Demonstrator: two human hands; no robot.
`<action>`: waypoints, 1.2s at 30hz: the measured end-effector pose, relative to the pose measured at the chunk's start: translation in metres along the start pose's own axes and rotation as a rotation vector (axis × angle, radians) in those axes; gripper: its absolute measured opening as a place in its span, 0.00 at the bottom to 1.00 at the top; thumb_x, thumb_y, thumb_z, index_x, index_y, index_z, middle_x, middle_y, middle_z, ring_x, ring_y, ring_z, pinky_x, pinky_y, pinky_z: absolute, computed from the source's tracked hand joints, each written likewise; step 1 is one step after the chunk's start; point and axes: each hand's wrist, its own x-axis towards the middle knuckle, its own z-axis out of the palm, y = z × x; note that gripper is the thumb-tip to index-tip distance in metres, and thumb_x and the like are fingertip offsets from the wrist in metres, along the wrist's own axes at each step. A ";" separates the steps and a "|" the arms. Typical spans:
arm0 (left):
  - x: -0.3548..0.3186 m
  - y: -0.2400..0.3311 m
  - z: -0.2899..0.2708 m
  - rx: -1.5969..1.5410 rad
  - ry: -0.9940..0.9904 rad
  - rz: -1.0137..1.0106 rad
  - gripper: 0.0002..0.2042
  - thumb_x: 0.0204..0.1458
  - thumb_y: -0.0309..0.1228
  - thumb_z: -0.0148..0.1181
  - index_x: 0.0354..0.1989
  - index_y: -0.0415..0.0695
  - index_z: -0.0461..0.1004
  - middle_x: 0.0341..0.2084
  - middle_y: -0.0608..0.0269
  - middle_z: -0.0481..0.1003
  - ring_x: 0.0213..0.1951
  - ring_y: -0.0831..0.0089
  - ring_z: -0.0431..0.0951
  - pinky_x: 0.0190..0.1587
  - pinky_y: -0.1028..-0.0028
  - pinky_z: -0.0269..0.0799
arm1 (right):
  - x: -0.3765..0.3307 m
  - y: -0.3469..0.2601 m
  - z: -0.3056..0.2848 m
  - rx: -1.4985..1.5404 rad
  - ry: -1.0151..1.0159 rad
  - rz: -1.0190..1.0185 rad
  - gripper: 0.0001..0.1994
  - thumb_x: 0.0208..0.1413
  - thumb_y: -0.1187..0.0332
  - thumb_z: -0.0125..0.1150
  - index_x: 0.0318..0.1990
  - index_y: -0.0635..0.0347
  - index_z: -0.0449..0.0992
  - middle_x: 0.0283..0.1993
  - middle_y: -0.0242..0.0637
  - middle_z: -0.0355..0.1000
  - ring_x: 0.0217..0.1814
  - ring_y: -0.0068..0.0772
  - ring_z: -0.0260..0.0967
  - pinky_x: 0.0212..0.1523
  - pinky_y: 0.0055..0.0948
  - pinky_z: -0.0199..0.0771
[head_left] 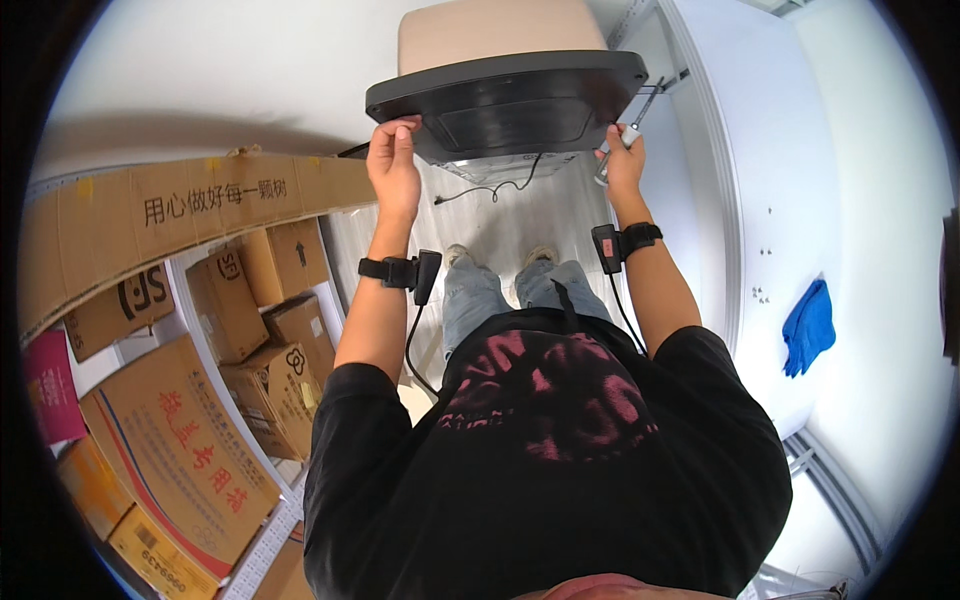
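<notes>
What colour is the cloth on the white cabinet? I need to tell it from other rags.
Bright blue; the cloth shows in the head view, at right.

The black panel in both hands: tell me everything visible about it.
The black panel is a flat, rounded-corner slab, matte like plastic, with a recessed rectangle on its underside. It is held roughly level at chest height over the floor. The left hand grips its left edge, the right hand its right edge, along with a small metal tool. A beige box rests on top; a thin black cable dangles beneath it.
</notes>
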 end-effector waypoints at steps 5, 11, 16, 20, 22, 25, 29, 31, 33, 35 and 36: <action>-0.006 -0.006 0.006 0.046 0.003 0.016 0.07 0.61 0.29 0.46 0.38 0.40 0.70 0.40 0.62 0.74 0.45 0.75 0.70 0.52 0.75 0.62 | 0.005 0.007 -0.004 0.073 -0.049 0.003 0.11 0.56 0.64 0.59 0.40 0.60 0.69 0.35 0.30 0.65 0.33 0.21 0.64 0.30 0.24 0.73; -0.006 -0.011 0.004 0.121 0.007 0.000 0.06 0.60 0.27 0.46 0.37 0.40 0.70 0.39 0.63 0.74 0.44 0.77 0.70 0.51 0.76 0.62 | 0.008 0.014 -0.011 0.066 -0.110 -0.003 0.12 0.54 0.65 0.61 0.40 0.61 0.69 0.34 0.30 0.67 0.28 0.21 0.64 0.31 0.24 0.74; -0.009 -0.015 0.002 0.186 0.025 0.052 0.06 0.59 0.27 0.48 0.35 0.39 0.71 0.37 0.63 0.73 0.41 0.77 0.69 0.47 0.77 0.64 | 0.008 0.024 -0.011 0.210 -0.105 0.036 0.13 0.53 0.67 0.62 0.42 0.61 0.68 0.34 0.31 0.68 0.30 0.22 0.66 0.32 0.26 0.74; -0.020 -0.020 -0.015 0.378 0.139 0.064 0.05 0.56 0.26 0.51 0.32 0.40 0.72 0.39 0.59 0.71 0.40 0.72 0.69 0.43 0.75 0.66 | 0.005 0.028 -0.015 0.310 -0.151 0.071 0.10 0.54 0.68 0.61 0.40 0.59 0.67 0.34 0.30 0.67 0.32 0.24 0.66 0.35 0.30 0.74; -0.023 -0.028 -0.025 0.418 0.156 0.033 0.05 0.56 0.27 0.51 0.31 0.41 0.72 0.42 0.58 0.70 0.44 0.69 0.68 0.45 0.72 0.66 | 0.003 0.031 -0.020 0.330 -0.179 0.073 0.14 0.53 0.68 0.62 0.43 0.62 0.67 0.35 0.31 0.67 0.32 0.24 0.67 0.35 0.28 0.75; -0.027 -0.043 -0.038 0.412 0.093 -0.036 0.07 0.57 0.30 0.52 0.30 0.41 0.73 0.46 0.56 0.68 0.49 0.64 0.67 0.50 0.67 0.64 | -0.001 0.034 -0.027 0.322 -0.193 0.078 0.14 0.53 0.68 0.62 0.43 0.62 0.67 0.35 0.31 0.67 0.32 0.25 0.67 0.34 0.29 0.74; -0.030 -0.052 -0.043 0.246 -0.008 -0.197 0.07 0.60 0.33 0.50 0.40 0.44 0.71 0.49 0.67 0.65 0.46 0.76 0.70 0.48 0.70 0.70 | -0.011 0.037 -0.032 0.317 -0.186 0.079 0.14 0.53 0.67 0.62 0.43 0.62 0.67 0.35 0.31 0.67 0.32 0.24 0.67 0.34 0.28 0.74; -0.031 -0.053 -0.043 0.176 0.007 -0.245 0.07 0.60 0.33 0.49 0.39 0.44 0.71 0.48 0.68 0.66 0.46 0.77 0.70 0.48 0.70 0.70 | -0.018 0.039 -0.036 0.322 -0.201 0.081 0.13 0.53 0.67 0.62 0.42 0.62 0.67 0.35 0.30 0.67 0.32 0.23 0.66 0.33 0.27 0.73; -0.032 -0.050 -0.041 0.141 0.009 -0.275 0.07 0.60 0.32 0.49 0.39 0.43 0.71 0.47 0.68 0.67 0.46 0.77 0.70 0.48 0.70 0.70 | -0.026 0.038 -0.038 0.312 -0.178 0.079 0.13 0.54 0.67 0.62 0.42 0.61 0.67 0.34 0.30 0.67 0.32 0.23 0.66 0.33 0.26 0.73; -0.034 -0.047 -0.041 0.143 0.005 -0.285 0.07 0.60 0.31 0.48 0.38 0.43 0.71 0.45 0.67 0.68 0.46 0.77 0.70 0.48 0.71 0.70 | -0.033 0.034 -0.037 0.301 -0.164 0.081 0.11 0.54 0.67 0.61 0.40 0.60 0.68 0.33 0.29 0.66 0.31 0.23 0.66 0.33 0.27 0.73; -0.035 -0.048 -0.043 0.144 -0.002 -0.282 0.07 0.60 0.31 0.49 0.38 0.43 0.71 0.43 0.67 0.69 0.45 0.77 0.70 0.48 0.71 0.70 | -0.037 0.031 -0.036 0.294 -0.160 0.085 0.09 0.55 0.67 0.60 0.38 0.58 0.67 0.32 0.28 0.66 0.30 0.23 0.65 0.33 0.28 0.72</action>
